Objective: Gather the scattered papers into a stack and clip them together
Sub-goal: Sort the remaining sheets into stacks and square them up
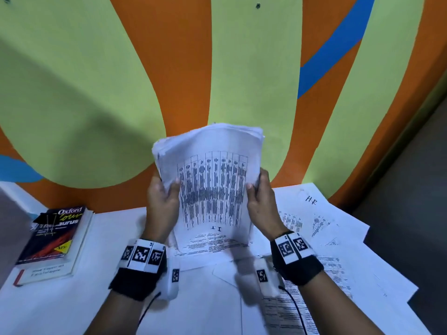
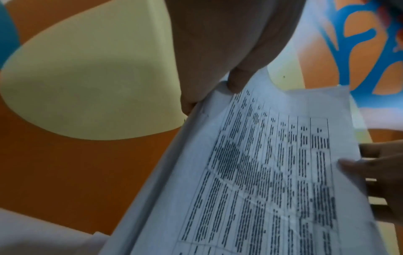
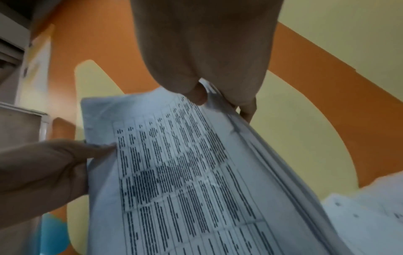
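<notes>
Hands (image 1: 212, 201) raised, gripping upright paper stack (image 1: 212, 184) by side edges.

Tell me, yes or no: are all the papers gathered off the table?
No: loose sheets lie on the table beside the held stack.

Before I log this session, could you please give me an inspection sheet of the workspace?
Surface: white table, partly papered.
Job's things: stack of white printed papers held upright on its lower edge; loose printed sheets spread at right; no clip seen.
Clutter: dark Oxford thesaurus book on a white book, at left.
Grippers: left hand and right hand grip the stack's side edges.
Cables: black cables from the wrist units.
Surroundings: orange, green and blue painted wall.
</notes>
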`<state>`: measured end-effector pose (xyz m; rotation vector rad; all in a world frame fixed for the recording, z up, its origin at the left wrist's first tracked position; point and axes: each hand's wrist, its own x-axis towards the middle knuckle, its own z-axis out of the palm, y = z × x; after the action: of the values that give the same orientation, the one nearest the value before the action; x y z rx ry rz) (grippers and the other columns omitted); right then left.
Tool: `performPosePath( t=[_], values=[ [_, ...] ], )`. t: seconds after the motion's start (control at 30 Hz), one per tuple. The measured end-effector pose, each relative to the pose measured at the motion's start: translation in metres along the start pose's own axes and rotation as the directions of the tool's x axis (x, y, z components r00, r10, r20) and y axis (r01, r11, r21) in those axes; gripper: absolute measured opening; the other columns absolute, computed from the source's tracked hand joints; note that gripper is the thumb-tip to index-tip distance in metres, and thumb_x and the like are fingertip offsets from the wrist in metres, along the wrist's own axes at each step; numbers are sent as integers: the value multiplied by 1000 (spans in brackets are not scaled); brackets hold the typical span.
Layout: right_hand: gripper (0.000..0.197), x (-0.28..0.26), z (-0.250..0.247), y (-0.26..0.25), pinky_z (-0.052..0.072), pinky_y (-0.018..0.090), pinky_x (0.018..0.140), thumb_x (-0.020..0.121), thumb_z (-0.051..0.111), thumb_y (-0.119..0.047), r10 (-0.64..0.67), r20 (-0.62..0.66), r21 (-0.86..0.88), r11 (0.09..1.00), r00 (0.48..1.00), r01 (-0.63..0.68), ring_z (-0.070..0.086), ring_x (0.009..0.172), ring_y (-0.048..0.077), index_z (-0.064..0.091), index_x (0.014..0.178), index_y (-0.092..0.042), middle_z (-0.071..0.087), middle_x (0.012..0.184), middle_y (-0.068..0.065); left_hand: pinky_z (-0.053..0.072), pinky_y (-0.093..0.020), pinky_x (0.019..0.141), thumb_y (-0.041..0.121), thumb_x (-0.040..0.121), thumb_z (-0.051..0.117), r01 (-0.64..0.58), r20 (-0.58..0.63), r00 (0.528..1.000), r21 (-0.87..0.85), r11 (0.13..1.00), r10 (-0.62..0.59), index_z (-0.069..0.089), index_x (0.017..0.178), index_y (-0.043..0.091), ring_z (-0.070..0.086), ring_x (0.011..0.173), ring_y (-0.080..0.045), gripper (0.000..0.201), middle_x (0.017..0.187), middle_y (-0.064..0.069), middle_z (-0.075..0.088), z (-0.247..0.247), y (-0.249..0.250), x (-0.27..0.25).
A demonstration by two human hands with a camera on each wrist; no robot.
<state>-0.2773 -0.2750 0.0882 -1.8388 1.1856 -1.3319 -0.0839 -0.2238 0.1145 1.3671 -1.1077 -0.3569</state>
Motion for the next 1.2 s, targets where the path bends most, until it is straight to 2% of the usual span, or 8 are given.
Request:
performPosePath(
  t=[0.13, 0.27, 0.43, 0.57, 0.7, 0.87, 1.0, 1.2],
  values=[
    [9, -1, 2, 3, 27, 25, 56, 99, 41, -4, 10, -108, 43, 999, 994, -5, 33, 58, -1, 36, 97, -11, 32, 70, -5, 51, -21, 79, 15, 87, 65, -23, -10, 1000, -167, 986, 22, 57, 110, 16, 64, 91, -8, 25, 100, 4, 67, -10, -11, -3],
    [14, -3, 4, 8, 29, 16, 54, 99, 45, -10, 62, 24, 79, 995, 998, -64, 35, 54, -1, 37, 97, -21, 33, 67, -8, 55, -39, 81, 41, 70, 80, 297, 207, 939, -78, 952, -276, 70, 95, 11, 70, 83, -14, 40, 86, 0, 75, -21, -37, -8],
    [29, 10, 7, 51, 43, 28, 75, 93, 58, -21, 278, 97, -132, 955, 956, -264, 58, 85, 13, 48, 119, -11, 58, 92, 5, 34, -25, 46, 37, 82, 69, 157, 115, 979, 86, 984, -166, 65, 70, 0, 44, 42, -17, 40, 50, -5, 53, -28, -37, -6],
    [96, -6, 10, 86, 42, 48, 95, 69, 66, -69, 689, 110, -712, 557, 716, -427, 43, 125, 39, 32, 136, -9, 40, 132, 22, 25, -26, 47, 22, 89, 65, -4, 7, 1000, 112, 994, 4, 60, 66, 13, 33, 45, -10, 25, 53, -14, 49, -50, -26, 6],
    [113, -18, 30, 99, 44, 47, 90, 48, 83, -62, 720, -39, -809, 385, 693, -445, 44, 121, 37, 32, 133, -8, 42, 128, 19, 36, -31, 50, 31, 87, 64, -52, -146, 987, 153, 987, 74, 60, 83, 20, 44, 52, -8, 12, 62, -8, 58, -66, -27, 15],
    [28, -12, 11, 107, 49, 32, 79, 77, 73, -18, 701, 105, -574, 622, 706, -533, 61, 101, 30, 55, 91, -2, 59, 93, 12, 51, -23, 65, 27, 88, 66, -13, -223, 974, 160, 987, 49, 68, 100, 5, 54, 57, 2, 26, 61, 26, 62, -73, -40, 19],
    [28, -27, -49, 103, 36, 25, 65, 80, 71, -17, 632, 19, -409, 712, 774, -571, 56, 70, 20, 53, 58, -14, 59, 64, 3, 34, -3, 53, 27, 87, 67, -28, -224, 973, 150, 988, 61, 68, 95, -1, 51, 55, 15, 29, 64, 43, 58, -77, -39, 18],
    [33, -86, -160, 101, 38, 26, 50, 81, 68, -10, 767, -137, -321, 564, 627, -761, 51, 50, 20, 52, 53, -9, 61, 55, 12, 42, -22, 59, 28, 87, 67, -53, -278, 957, 113, 992, 83, 66, 102, -6, 56, 65, -2, 37, 68, -1, 59, -71, -28, 15]
  ],
)
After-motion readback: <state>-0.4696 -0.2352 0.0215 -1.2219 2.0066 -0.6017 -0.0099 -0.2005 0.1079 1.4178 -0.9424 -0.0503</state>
